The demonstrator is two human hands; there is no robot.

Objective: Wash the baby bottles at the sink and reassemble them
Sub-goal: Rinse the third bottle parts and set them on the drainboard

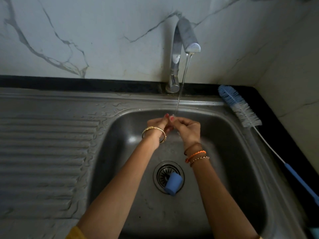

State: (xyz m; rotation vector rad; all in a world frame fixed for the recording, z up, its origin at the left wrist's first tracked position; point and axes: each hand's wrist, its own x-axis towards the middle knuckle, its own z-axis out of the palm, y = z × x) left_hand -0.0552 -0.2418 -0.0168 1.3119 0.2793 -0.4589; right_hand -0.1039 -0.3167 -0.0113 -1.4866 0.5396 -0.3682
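My left hand [158, 124] and my right hand [187, 129] meet under the running stream of the tap [187, 37], over the back of the steel sink [241, 161]. Both have curled fingers pinching a small clear part [172, 116], mostly hidden between the fingertips; what it is I cannot tell. A blue bottle cap [173, 185] lies on its side over the drain [161, 173], below my wrists.
A long bottle brush [240, 106] with blue and white bristles lies on the black counter along the sink's right rim, its blue handle [300, 180] running toward the front. A wet ribbed drainboard [43, 144] spreads to the left. The marble wall stands behind.
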